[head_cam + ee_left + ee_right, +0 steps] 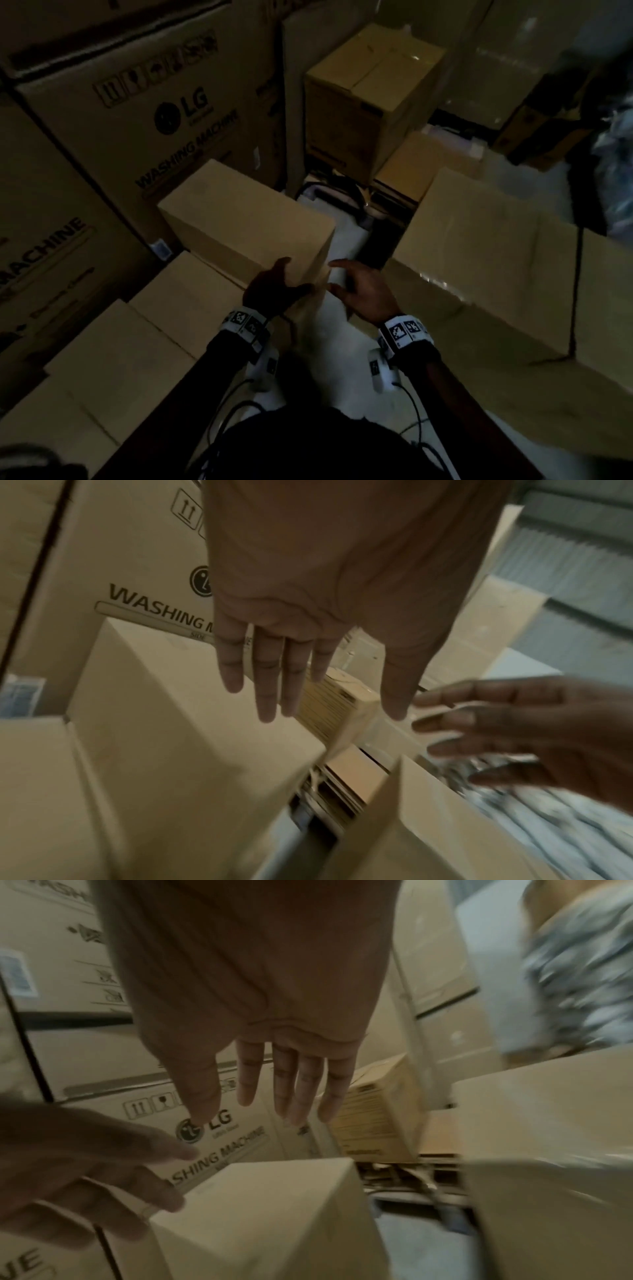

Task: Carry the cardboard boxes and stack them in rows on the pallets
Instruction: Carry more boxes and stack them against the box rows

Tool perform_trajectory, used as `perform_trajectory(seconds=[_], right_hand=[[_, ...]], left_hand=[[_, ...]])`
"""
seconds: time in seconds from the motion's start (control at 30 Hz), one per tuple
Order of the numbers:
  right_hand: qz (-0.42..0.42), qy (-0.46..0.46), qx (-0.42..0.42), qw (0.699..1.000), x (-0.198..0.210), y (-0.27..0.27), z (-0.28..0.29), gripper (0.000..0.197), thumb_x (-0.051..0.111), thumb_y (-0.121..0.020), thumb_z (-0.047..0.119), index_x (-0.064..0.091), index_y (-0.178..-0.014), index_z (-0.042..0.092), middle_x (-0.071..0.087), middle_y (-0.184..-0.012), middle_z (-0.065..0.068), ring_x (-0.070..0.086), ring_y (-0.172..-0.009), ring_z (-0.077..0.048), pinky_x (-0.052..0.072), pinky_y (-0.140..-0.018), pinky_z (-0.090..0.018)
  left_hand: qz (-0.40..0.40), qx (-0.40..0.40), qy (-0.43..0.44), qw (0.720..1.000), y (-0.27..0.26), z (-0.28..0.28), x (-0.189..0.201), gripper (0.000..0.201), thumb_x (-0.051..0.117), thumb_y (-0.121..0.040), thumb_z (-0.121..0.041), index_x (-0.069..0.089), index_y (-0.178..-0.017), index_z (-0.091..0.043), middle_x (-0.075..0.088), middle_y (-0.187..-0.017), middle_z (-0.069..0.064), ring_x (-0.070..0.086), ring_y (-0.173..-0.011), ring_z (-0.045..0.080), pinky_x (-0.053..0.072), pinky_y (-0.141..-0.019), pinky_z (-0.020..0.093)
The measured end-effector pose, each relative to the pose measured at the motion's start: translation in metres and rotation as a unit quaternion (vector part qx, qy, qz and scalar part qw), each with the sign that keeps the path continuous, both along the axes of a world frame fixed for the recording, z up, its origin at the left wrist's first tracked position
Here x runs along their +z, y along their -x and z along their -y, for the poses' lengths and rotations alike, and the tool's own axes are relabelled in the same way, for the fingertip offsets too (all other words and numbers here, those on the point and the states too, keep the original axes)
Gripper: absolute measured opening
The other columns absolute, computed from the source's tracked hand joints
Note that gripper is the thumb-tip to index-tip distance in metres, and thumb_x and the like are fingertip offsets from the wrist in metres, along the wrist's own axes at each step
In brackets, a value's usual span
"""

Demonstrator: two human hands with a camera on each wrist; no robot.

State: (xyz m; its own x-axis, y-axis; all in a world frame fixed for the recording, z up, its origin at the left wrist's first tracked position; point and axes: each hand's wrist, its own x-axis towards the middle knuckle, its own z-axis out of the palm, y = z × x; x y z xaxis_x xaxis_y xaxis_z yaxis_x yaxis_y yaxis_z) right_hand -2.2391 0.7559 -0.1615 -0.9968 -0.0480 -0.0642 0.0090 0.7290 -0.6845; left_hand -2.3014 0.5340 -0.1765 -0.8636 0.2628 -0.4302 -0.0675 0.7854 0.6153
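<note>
A plain cardboard box (239, 219) stands on a row of similar boxes (113, 359) at the left of a narrow aisle. My left hand (291, 277) is at that box's near right corner with fingers straight; I cannot tell whether it touches. My right hand (342, 277) hovers just right of the corner over the floor, fingers spread and holding nothing. In the left wrist view the left hand (329, 693) is above the box (171, 723). In the right wrist view the right hand (246, 1096) is above the box (274, 1218).
Tall washing machine cartons (164, 113) wall the left side. A large box (496, 260) flanks the aisle on the right, and a taped box (370, 89) stands at the back. Pale floor (329, 359) runs between them. Cables hang from my wrists.
</note>
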Motion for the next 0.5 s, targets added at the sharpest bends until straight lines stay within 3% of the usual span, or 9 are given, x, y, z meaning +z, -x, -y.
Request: perform_trajectory(seconds=[0.17,0.27,0.33,0.5], right_hand=[[0.015,-0.008,0.056,0.998,0.005,0.095,-0.028,0.046,0.073,-0.092,0.027,0.061,-0.137,0.03,0.062,-0.138,0.0,0.061,-0.121,-0.021,0.051,-0.097,-0.035],[0.033,-0.027,0.112,0.993,0.002,0.15,-0.037,0.048,0.074,-0.092,0.024,0.062,-0.138,0.024,0.061,-0.139,-0.005,0.061,-0.122,-0.026,0.05,-0.102,-0.039],[0.062,-0.053,0.156,0.984,-0.009,0.189,-0.041,0.053,0.072,-0.093,0.024,0.058,-0.144,0.017,0.058,-0.144,-0.01,0.057,-0.129,-0.03,0.046,-0.109,-0.043],[0.125,-0.092,0.213,0.965,-0.048,0.276,-0.044,0.07,0.062,-0.095,0.048,0.037,-0.157,0.026,0.037,-0.162,-0.003,0.036,-0.147,-0.025,0.031,-0.12,-0.044]], left_hand=[[-0.012,0.061,0.017,0.998,0.054,-0.022,-0.011,0.098,0.065,-0.087,-0.067,0.017,-0.163,-0.027,0.034,-0.162,0.008,0.039,-0.144,0.03,0.037,-0.117,0.041],[0.007,0.117,0.01,0.993,0.071,-0.028,-0.023,0.104,0.068,-0.081,-0.071,0.02,-0.162,-0.027,0.036,-0.16,0.01,0.041,-0.142,0.034,0.037,-0.116,0.044],[0.024,0.156,0.02,0.987,0.077,-0.033,-0.033,0.11,0.061,-0.071,-0.08,0.019,-0.161,-0.033,0.039,-0.156,0.01,0.044,-0.138,0.037,0.04,-0.113,0.05],[0.083,0.241,0.071,0.964,0.098,-0.052,-0.055,0.104,0.064,-0.081,-0.076,0.01,-0.161,-0.038,0.034,-0.159,0.011,0.04,-0.14,0.039,0.042,-0.112,0.051]])
